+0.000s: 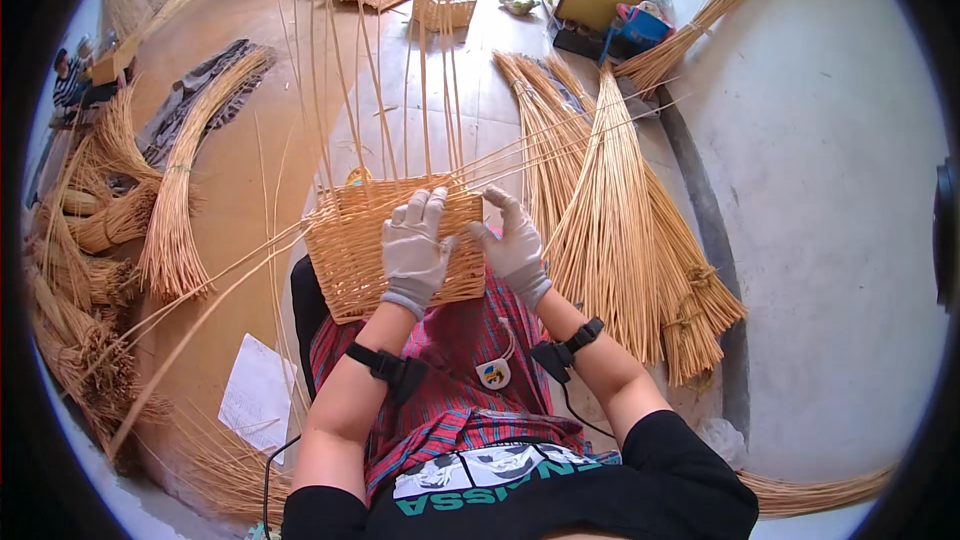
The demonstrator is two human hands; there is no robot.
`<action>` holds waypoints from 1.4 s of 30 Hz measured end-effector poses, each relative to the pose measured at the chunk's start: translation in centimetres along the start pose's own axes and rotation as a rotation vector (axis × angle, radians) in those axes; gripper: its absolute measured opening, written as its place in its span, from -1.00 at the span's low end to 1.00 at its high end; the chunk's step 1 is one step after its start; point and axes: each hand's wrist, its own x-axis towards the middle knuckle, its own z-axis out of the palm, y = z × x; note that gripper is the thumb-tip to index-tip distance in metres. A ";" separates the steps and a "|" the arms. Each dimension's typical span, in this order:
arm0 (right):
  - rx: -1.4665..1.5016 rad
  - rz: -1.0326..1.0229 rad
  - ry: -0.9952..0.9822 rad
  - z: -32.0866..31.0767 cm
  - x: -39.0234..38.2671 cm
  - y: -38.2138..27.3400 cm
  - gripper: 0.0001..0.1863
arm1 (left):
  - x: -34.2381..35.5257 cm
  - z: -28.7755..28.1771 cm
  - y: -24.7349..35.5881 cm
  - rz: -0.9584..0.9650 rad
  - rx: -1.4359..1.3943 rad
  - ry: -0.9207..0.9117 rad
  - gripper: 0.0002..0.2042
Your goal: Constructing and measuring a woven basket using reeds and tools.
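A half-woven wicker basket [345,260] rests on my lap, tilted with one woven wall facing me. Long bare wicker stakes [425,90] rise from its far side. My left hand [412,250], in a pale glove, lies over the wall with its fingers bent at the top edge and its thumb against the weave. My right hand [512,245], also gloved, grips the right corner, thumb on the wall and index finger curled near the rim. Loose wicker strands [560,145] run out to the right from that corner; others [215,305] stick out leftward.
Large wicker bundles [620,230] lie on the floor at my right. More bundles [180,220] are heaped at the left, near a white paper sheet [257,395]. A small finished-looking basket [444,10] stands ahead. Another person [70,80] sits at the far left.
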 end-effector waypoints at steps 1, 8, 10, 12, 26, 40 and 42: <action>0.227 0.062 -0.019 0.0 0.1 0.0 -0.40 | 0.0 -0.1 -0.1 0.014 0.007 0.022 -0.22; 0.780 0.399 -0.012 0.0 3.6 -0.4 -0.71 | 0.6 0.3 -0.8 0.065 -0.011 0.018 -0.32; 0.757 0.410 0.003 0.2 4.0 -0.3 -0.76 | 0.7 0.5 -0.7 0.068 -0.010 0.020 -0.36; 0.730 0.416 0.018 0.1 4.4 0.0 -0.81 | 0.8 0.6 -0.6 0.083 -0.001 0.023 -0.37; 0.953 0.711 0.131 1.7 3.3 2.4 -0.89 | 0.6 0.5 -0.1 0.119 0.007 -0.024 -0.36; 0.674 0.646 0.030 -2.8 -3.0 -1.2 -0.84 | 0.7 1.6 -0.9 0.063 -0.032 0.035 -0.39; 0.265 0.314 -0.701 -6.6 -5.7 -4.0 -0.75 | 0.8 1.9 -1.3 0.069 -0.001 0.056 -0.36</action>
